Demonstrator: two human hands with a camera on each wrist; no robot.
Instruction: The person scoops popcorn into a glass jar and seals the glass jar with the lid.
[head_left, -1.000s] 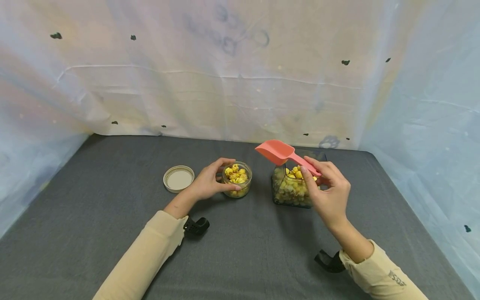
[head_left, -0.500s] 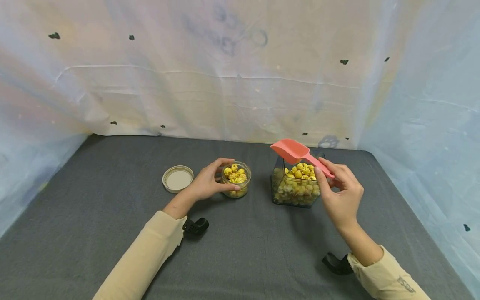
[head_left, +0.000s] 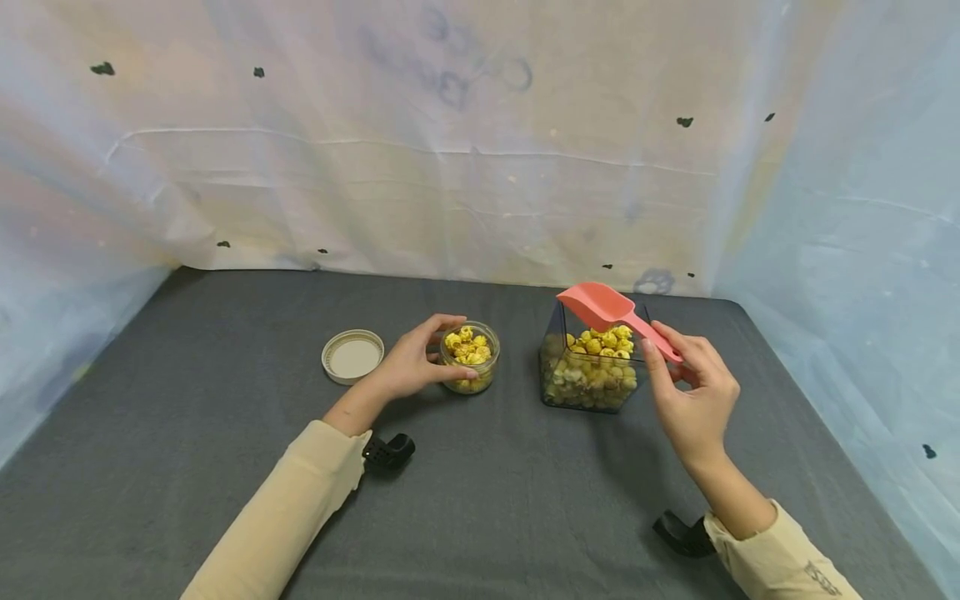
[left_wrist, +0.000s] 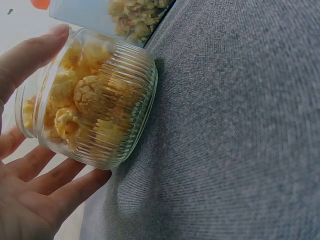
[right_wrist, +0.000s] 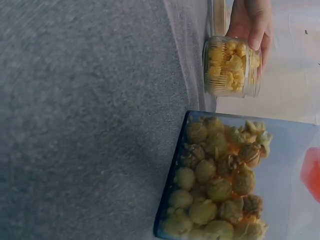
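My left hand (head_left: 408, 362) holds a small ribbed glass jar (left_wrist: 100, 100) by its side, thumb and fingers spread around it near the rim. Yellow popcorn (head_left: 468, 345) fills the jar, which stands upright on the table. In my right hand (head_left: 693, 392) the handle of a pink scoop (head_left: 600, 307) is pinched between thumb and fingers. The scoop's bowl is over a clear square container (head_left: 551, 375), above its rim and pointing left. Popcorn (right_wrist: 215, 180) lies in that container, heaped partway up its walls. In the right wrist view only a blurred bit of the scoop shows.
A round jar lid (head_left: 352, 357) lies inside up on the grey cloth-covered table (head_left: 480, 492), left of the left hand. Behind the table hangs a pale sheet (head_left: 420, 192). A black wrist strap (head_left: 390, 452) sticks out below the left wrist.
My right hand has moved right with the scoop, bringing its bowl from between the jar and the container to over the container. The left hand stays at the jar.
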